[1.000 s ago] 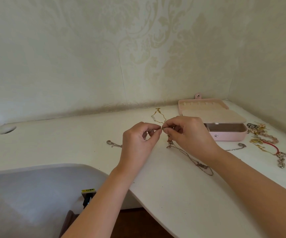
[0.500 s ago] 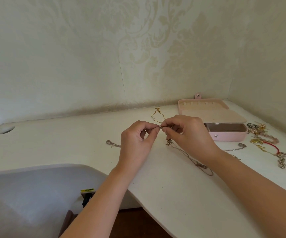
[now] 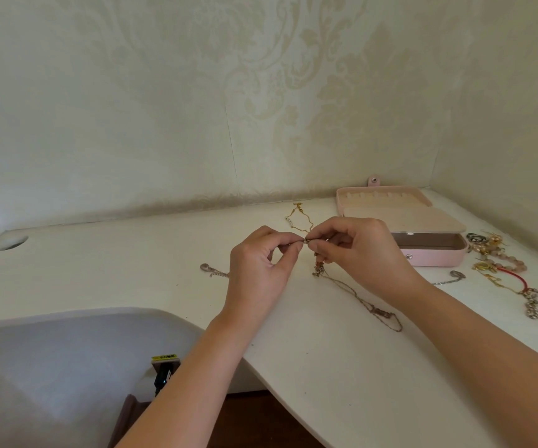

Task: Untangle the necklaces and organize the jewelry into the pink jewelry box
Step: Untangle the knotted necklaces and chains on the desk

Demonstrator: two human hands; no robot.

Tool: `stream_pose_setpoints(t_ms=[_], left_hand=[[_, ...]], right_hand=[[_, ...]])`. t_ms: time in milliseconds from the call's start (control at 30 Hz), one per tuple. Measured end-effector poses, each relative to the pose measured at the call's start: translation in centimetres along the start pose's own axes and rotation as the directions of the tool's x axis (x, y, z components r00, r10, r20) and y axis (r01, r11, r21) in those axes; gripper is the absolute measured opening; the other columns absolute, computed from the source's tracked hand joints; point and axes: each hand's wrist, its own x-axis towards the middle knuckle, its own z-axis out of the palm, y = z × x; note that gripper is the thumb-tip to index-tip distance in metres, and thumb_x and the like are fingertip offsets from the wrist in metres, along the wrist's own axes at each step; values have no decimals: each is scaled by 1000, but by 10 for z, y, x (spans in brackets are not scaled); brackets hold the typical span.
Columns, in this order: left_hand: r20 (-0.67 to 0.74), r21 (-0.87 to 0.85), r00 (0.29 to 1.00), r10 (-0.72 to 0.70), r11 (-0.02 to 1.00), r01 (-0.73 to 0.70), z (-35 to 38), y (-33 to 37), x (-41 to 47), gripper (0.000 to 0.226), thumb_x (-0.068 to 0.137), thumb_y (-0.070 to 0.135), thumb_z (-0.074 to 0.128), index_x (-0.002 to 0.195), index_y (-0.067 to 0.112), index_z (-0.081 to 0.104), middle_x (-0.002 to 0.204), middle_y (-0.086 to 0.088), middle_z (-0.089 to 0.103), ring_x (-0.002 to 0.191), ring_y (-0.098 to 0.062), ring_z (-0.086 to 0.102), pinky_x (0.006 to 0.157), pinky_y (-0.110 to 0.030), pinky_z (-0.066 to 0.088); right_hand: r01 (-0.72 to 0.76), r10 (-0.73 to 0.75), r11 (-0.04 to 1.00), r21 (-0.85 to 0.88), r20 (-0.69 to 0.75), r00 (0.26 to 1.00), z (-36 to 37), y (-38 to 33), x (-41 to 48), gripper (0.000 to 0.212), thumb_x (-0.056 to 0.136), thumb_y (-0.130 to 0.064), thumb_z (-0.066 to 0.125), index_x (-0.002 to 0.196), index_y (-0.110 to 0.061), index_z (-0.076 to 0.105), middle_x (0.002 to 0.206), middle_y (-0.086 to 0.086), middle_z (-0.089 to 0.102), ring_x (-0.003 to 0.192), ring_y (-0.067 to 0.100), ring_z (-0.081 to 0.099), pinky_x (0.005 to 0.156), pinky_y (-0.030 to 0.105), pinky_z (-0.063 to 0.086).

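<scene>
My left hand [image 3: 261, 270] and my right hand [image 3: 361, 250] meet above the white table, each pinching one end of a thin necklace clasp [image 3: 307, 241] between thumb and forefinger. The rest of that necklace [image 3: 363, 302] hangs from my right hand and trails across the table towards me. The pink jewelry box [image 3: 436, 253] stands open just right of my right hand, its lid lying back towards the wall. A gold necklace [image 3: 300, 218] lies behind my hands. A silver chain [image 3: 212, 271] lies left of my left hand.
A heap of jewelry [image 3: 500, 263] with beads, gold pieces, a red cord and a silver chain lies at the far right. Another silver chain [image 3: 449, 279] lies in front of the box. The table [image 3: 115, 270] ends in a curved front edge. Walls close off the back and right.
Both hands have risen slightly with the clasp still pinched between them. The hanging necklace has shifted a little on the table.
</scene>
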Motion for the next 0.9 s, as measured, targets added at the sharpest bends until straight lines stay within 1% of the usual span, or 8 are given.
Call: stream_pose_setpoints(t_ms=[67,133,300,433,600,667,767,900], left_hand=[[-1,3,1000,6,1000,-6,1,0,0,9,80,4,74,83,13,77,65,16,51,60,7,49,56,-4,31],[3,1,1000,5,1000,-5,1,0,0,9,80,5,74,83,13,77,65,16,51,60,6,49,56,-5,31],[-5,-3,999,32,999,-32,0,1,0,5,77,8,77,81,12,76,66,15,52,62,7,49,58,-5,31],[-17,35,998,59,998,-58,1,0,-1,6,78,6,75,81,12,76,67,13,53,63,9,49,60,-3,31],[-29,41,997,72,997,-71,2,-1,-1,8,78,3,74,82,10,75,69,18,50,65,11,49,61,-2,31],[-27,34,997,75,997,-74,1,-2,-1,6,78,6,76,82,10,76,69,17,52,64,11,49,61,-2,31],[-35,18,997,73,997,-72,0,-2,0,6,76,11,78,81,11,75,69,12,56,64,9,50,60,-4,31],[-38,39,996,84,996,-83,1,-3,0,4,77,11,77,80,11,75,68,9,55,65,9,50,61,-3,31]], right_hand=[[8,-8,1000,-22,3,1000,0,-2,0,14,85,-9,70,80,-22,71,64,-1,67,58,6,62,64,16,51],[20,-20,998,-54,4,1000,-1,-3,-1,14,86,-9,68,80,-21,70,64,-2,66,56,4,60,62,13,48],[20,-18,997,-76,21,1000,-2,-3,0,14,87,-9,67,81,-21,70,66,-3,66,57,3,62,64,15,50],[20,-18,997,-73,19,1000,-1,-3,0,13,87,-8,66,81,-19,70,65,-3,66,58,5,62,67,19,52],[1,-1,1000,-20,12,1000,0,-3,0,12,87,-6,67,81,-17,70,64,0,66,57,5,62,65,18,53],[-36,35,999,35,12,999,0,-2,0,11,86,-5,67,82,-15,71,65,4,68,58,9,64,65,20,54],[-89,84,988,125,41,996,-1,-2,1,12,87,-4,66,84,-14,72,64,4,68,57,8,64,60,14,50],[-113,103,987,117,85,991,-3,-4,3,12,88,-3,64,84,-13,72,61,1,66,53,4,61,57,12,47]])
